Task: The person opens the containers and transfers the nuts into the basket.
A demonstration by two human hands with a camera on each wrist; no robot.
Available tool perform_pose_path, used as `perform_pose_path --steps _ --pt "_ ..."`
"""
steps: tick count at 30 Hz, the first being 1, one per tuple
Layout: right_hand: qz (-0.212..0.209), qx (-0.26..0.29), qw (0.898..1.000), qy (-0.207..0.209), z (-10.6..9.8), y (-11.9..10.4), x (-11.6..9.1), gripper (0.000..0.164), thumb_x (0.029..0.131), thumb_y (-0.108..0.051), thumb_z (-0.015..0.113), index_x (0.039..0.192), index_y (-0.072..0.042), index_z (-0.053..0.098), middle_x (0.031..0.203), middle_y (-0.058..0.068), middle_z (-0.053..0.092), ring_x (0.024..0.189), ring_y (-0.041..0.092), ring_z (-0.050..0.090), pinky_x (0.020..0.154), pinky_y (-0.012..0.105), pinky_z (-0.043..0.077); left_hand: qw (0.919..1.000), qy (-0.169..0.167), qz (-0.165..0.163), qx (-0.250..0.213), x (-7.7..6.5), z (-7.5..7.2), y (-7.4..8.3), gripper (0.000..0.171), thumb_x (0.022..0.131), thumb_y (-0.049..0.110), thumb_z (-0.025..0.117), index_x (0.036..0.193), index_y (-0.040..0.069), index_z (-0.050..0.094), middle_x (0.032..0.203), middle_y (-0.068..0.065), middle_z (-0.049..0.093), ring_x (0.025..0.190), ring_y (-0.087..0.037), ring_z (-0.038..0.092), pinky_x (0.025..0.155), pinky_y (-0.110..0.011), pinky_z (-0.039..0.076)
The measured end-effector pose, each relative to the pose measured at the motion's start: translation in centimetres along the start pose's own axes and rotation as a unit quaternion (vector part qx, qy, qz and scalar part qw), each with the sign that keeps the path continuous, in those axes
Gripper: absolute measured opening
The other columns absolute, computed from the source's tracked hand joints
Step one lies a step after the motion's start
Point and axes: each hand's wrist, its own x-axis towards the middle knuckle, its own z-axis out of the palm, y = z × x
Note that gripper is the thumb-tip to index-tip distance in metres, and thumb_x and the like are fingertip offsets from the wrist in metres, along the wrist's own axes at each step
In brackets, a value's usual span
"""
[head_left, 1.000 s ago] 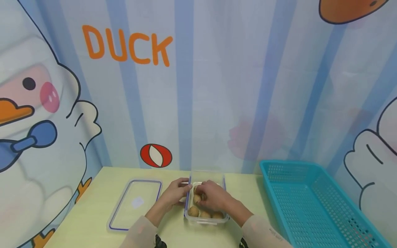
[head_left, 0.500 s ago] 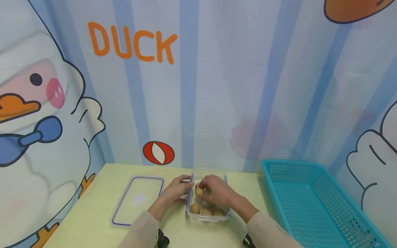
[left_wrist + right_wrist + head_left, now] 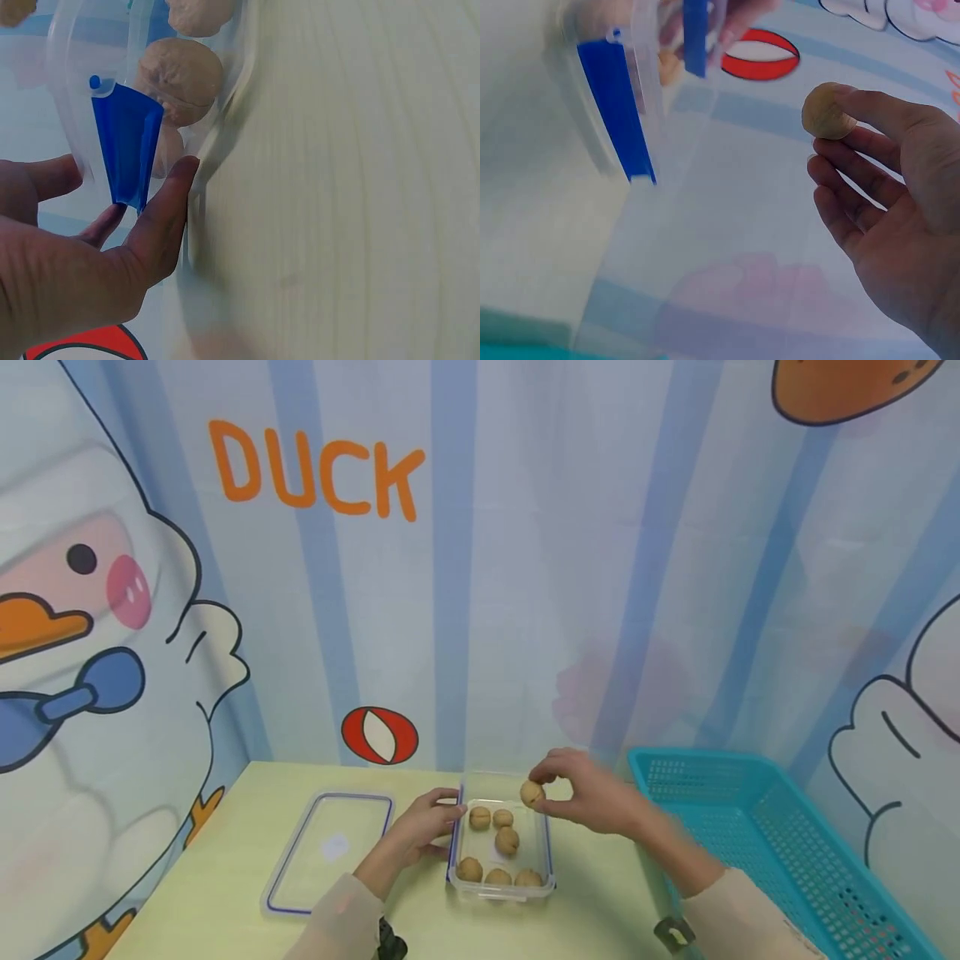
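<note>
A clear plastic food container (image 3: 501, 894) with blue side clips stands on the table, several walnuts (image 3: 480, 818) inside it. My left hand (image 3: 422, 828) holds the container by its left side, thumb at the rim. In the left wrist view its fingers lie around a hanging blue clip (image 3: 129, 146) and along the lower edge. Above the container's back right corner, my right hand (image 3: 588, 793) pinches a single walnut (image 3: 532, 793) between thumb and fingers. The right wrist view shows that walnut (image 3: 823, 114) at the fingertips, apart from the container.
A clear lid (image 3: 333, 846) with a blue seal lies flat at the left. On the right stands a turquoise perforated basket (image 3: 667, 852). A printed curtain (image 3: 525, 568) hangs right behind the pale table (image 3: 217, 852).
My right hand was down inside the container with a walnut; it has risen out to the back right, holding one walnut. My left hand has stayed on the container's side.
</note>
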Motion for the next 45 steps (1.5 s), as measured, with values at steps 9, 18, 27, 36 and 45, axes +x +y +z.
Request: perform_pose_path --steps 9,18,27,36,45 --pt "0.099 0.007 0.993 0.069 -5.6 3.3 -6.3 0.032 0.099 -0.028 0.079 0.128 -0.016 0.073 0.121 -0.003 0.072 0.112 0.024 0.067 0.093 0.052 0.056 1.0000 0.000 0.004 -0.002 -0.3 0.2 0.2 0.055 0.106 0.022 0.064 0.155 0.003 0.046 0.141 -0.023 0.061 0.121 -0.038 0.066 0.073 -0.042 0.060" --pt "0.164 0.020 0.976 0.145 -7.3 9.0 -9.8 0.031 0.102 -0.028 0.074 0.127 -0.010 0.071 0.120 0.008 0.073 0.111 0.029 0.067 0.092 0.043 0.057 1.0000 0.004 -0.001 -0.002 -0.3 0.1 0.3 0.054 0.107 0.021 0.064 0.155 0.004 0.046 0.144 -0.023 0.058 0.128 -0.043 0.062 0.079 -0.046 0.061" --pt "0.239 0.034 0.960 0.138 -4.6 13.9 -11.4 0.042 0.102 -0.027 0.075 0.131 0.003 0.068 0.121 0.022 0.071 0.109 0.040 0.069 0.085 0.053 0.059 1.0000 0.003 0.000 0.001 -0.1 0.3 0.2 0.054 0.107 0.022 0.064 0.154 0.003 0.047 0.143 -0.023 0.059 0.126 -0.042 0.063 0.079 -0.047 0.061" --pt "0.246 0.009 0.965 0.091 -2.5 15.8 -12.1 0.045 0.101 -0.027 0.076 0.126 0.009 0.068 0.115 0.023 0.073 0.103 0.040 0.069 0.079 0.055 0.059 1.0000 -0.002 -0.004 -0.006 0.1 0.3 -0.1 0.055 0.107 0.023 0.064 0.155 0.004 0.046 0.143 -0.023 0.059 0.126 -0.040 0.064 0.079 -0.047 0.062" --pt "0.234 -0.001 0.969 0.081 -2.0 16.2 -11.6 0.030 0.099 -0.018 0.076 0.116 0.006 0.072 0.107 0.016 0.074 0.098 0.036 0.070 0.080 0.054 0.059 0.9998 -0.012 0.000 -0.014 0.0 -0.1 -0.1 0.055 0.108 0.022 0.063 0.156 0.004 0.044 0.143 -0.023 0.058 0.125 -0.040 0.064 0.076 -0.045 0.062"
